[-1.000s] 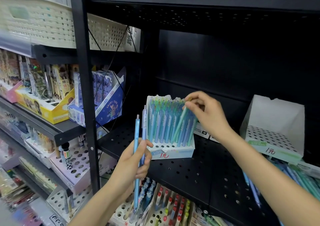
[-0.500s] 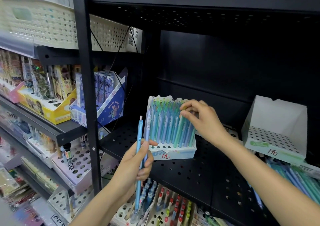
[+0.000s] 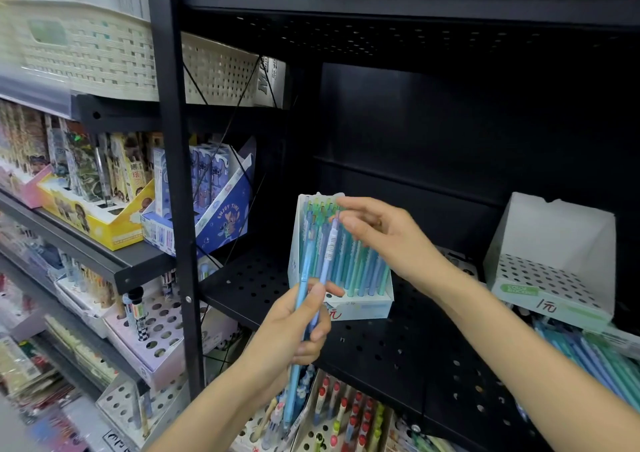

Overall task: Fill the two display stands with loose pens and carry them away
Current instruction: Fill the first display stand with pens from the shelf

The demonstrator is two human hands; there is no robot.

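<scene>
My left hand (image 3: 294, 334) grips 2 pens (image 3: 313, 299) | right hand (image 3: 377, 233) loose-fingered, reaching for 1 pen top, holding nothing | full stand (image 3: 360, 308) near shelf (image 3: 381, 354) front-left edge; empty stand (image 3: 550, 278) right | risk: crowded pens jam, stand tips forward.

two white display stands on the black shelf: one stand (image 3: 341, 261) packed with blue and green pens, too many and too overlapped to count; one empty stand (image 3: 550, 271). two loose pens (image 3: 311, 285) held upright. two hands: left hand (image 3: 294, 330), right hand (image 3: 384, 233). loose pile of pens (image 3: 595, 358) at right, count unclear.
</scene>
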